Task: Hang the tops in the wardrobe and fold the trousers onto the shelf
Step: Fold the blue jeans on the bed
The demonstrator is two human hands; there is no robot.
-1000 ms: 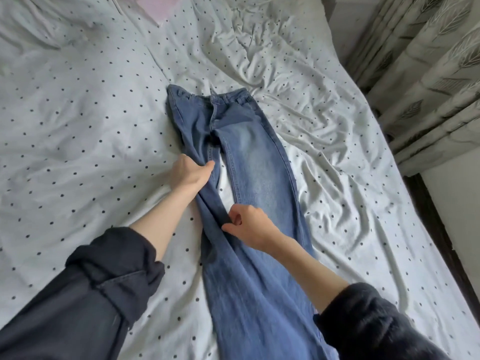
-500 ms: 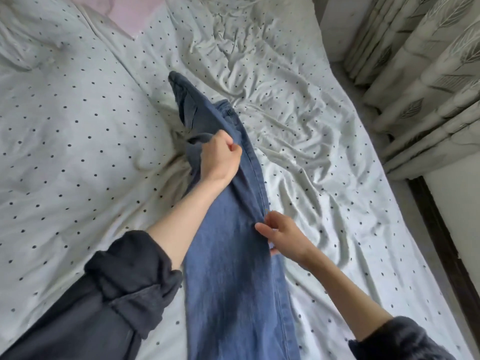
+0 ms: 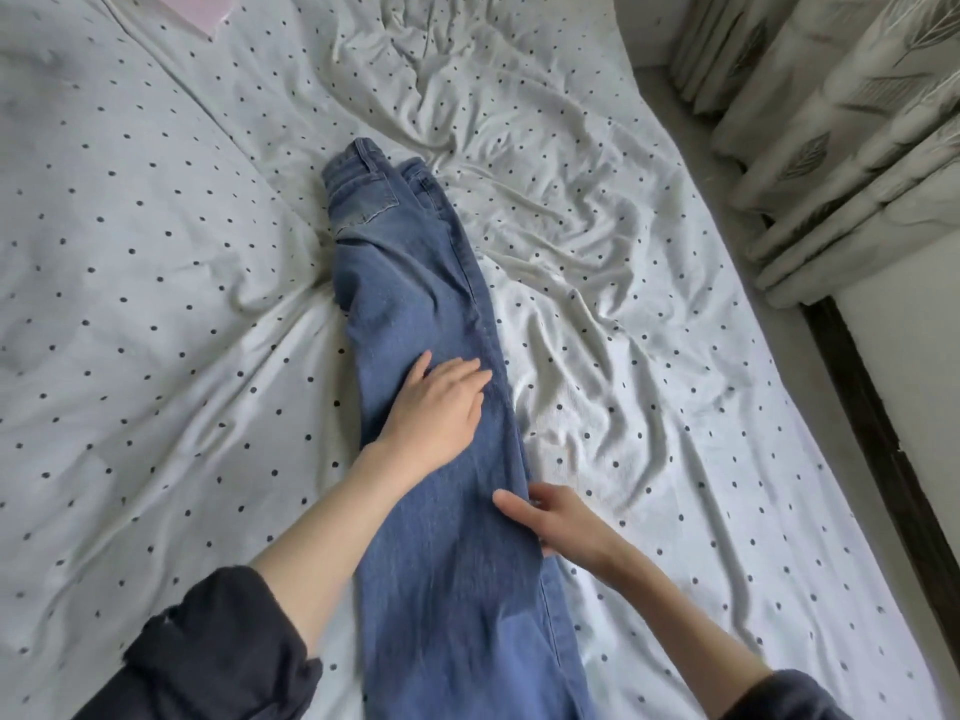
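Observation:
A pair of blue jeans (image 3: 415,283) lies on the bed, folded lengthwise with one leg over the other. The waistband and a back pocket point away from me, and the legs run down out of the frame. My left hand (image 3: 434,410) lies flat on the upper leg with straight fingers. My right hand (image 3: 553,519) is at the right edge of the jeans, thumb on top of the denim and fingers beneath or beside the edge. No tops, wardrobe or shelf are in view.
The bed has a white sheet with dark dots (image 3: 597,283), much wrinkled on the right. A puffy duvet (image 3: 130,241) of the same pattern lies at the left. Patterned curtains (image 3: 852,122) hang at the right, above a dark floor strip (image 3: 878,433).
The left leg of the jeans has been carried over onto the right one, leaving them folded in half lengthwise. My left hand let go of the denim and now rests flat on it.

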